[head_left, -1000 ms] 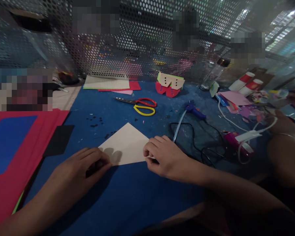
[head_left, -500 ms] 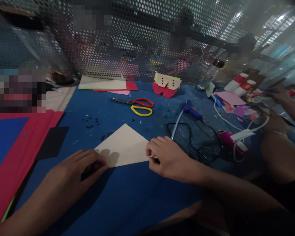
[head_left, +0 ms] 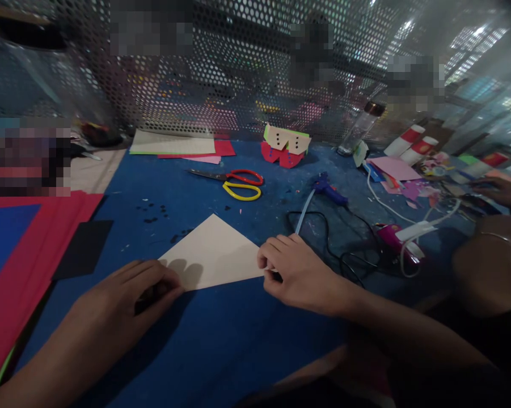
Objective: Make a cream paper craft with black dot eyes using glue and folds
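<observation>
A cream sheet of paper (head_left: 216, 252), folded or cut to a triangle with its peak pointing away from me, lies on the blue table (head_left: 221, 340). My left hand (head_left: 140, 294) pinches its left corner between thumb and fingers. At the opposite corner my right hand (head_left: 291, 272) has its fingers curled closed on the paper; the corner itself is hidden. Beyond the peak rest scissors (head_left: 233, 182) with one red and one yellow handle. To the right of them is a blue glue gun (head_left: 329, 190) with a pale glue stick in it.
Red sheets (head_left: 68, 221) and a black paper piece (head_left: 83, 249) lie at left. A red and cream paper shape (head_left: 286, 144) stands by the perforated metal screen (head_left: 187, 85). Black cable (head_left: 327, 232) and a magenta tool (head_left: 397, 243) lie at right, near another person's arm (head_left: 493, 266).
My right hand has shifted slightly right along the paper's corner. The other person's hand at right has moved away to the right. The whole view has drifted a little.
</observation>
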Motion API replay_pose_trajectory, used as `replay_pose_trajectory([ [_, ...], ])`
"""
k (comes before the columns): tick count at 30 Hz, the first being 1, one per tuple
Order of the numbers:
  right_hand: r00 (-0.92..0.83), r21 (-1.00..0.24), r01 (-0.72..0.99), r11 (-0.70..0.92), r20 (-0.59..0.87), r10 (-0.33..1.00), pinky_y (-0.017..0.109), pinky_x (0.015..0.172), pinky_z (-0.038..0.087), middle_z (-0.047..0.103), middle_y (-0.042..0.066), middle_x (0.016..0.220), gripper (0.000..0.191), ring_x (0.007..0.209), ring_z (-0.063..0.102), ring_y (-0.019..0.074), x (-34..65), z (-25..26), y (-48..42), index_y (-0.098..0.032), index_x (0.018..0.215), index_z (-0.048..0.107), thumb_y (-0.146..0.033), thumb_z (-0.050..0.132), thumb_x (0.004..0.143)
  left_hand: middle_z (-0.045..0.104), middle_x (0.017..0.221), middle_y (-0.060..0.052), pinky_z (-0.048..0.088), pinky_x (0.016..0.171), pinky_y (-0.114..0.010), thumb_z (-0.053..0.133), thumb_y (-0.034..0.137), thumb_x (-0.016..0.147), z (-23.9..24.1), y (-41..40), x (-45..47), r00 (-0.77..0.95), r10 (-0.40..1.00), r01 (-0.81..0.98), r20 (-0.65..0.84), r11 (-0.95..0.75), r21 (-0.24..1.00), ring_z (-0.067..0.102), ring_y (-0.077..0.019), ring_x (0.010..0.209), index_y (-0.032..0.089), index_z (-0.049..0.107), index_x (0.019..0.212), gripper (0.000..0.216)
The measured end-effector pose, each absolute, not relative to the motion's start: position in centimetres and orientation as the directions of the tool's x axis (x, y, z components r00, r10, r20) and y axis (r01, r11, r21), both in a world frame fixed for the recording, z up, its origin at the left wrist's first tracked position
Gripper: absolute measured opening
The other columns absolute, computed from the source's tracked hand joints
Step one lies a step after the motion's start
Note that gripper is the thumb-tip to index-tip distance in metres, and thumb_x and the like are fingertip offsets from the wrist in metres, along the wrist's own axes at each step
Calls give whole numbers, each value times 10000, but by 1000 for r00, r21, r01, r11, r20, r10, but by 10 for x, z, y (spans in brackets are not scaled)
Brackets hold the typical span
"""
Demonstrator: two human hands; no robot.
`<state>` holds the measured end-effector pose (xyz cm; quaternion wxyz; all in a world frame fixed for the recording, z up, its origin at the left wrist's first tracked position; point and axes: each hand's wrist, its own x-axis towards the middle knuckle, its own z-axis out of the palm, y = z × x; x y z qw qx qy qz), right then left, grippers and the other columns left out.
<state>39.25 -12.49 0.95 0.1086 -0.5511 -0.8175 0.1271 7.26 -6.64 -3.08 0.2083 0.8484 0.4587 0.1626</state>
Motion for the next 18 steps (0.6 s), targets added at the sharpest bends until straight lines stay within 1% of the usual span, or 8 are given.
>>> replay_pose_trajectory([
  [6, -367, -333, 874, 353, 23, 930, 354, 829, 301, 631, 11, 938, 146, 893, 530, 186, 398, 13, -127, -210, 929, 550, -125, 522, 813, 734, 962, -14, 534, 706, -312, 534, 594, 931, -30, -67, 70, 534, 844, 730, 46, -488, 480, 684, -220, 830, 293, 698, 918, 342],
  [13, -386, -340, 867, 364, 5, 923, 364, 864, 300, 637, 21, 962, 168, 916, 527, 193, 401, 17, -128, -210, 945, 550, -104, 521, 818, 743, 945, -18, 536, 689, -306, 550, 585, 916, -30, -65, 70, 527, 848, 726, 56, -483, 489, 685, -218, 805, 298, 723, 913, 335],
  [18, -418, -338, 854, 396, 6, 908, 368, 877, 298, 647, 27, 1006, 221, 949, 530, 198, 404, 17, -128, -206, 977, 560, -73, 513, 806, 730, 976, -10, 527, 705, -307, 524, 610, 935, -32, -66, 68, 523, 852, 751, 3, -462, 471, 681, -220, 838, 300, 705, 956, 360],
])
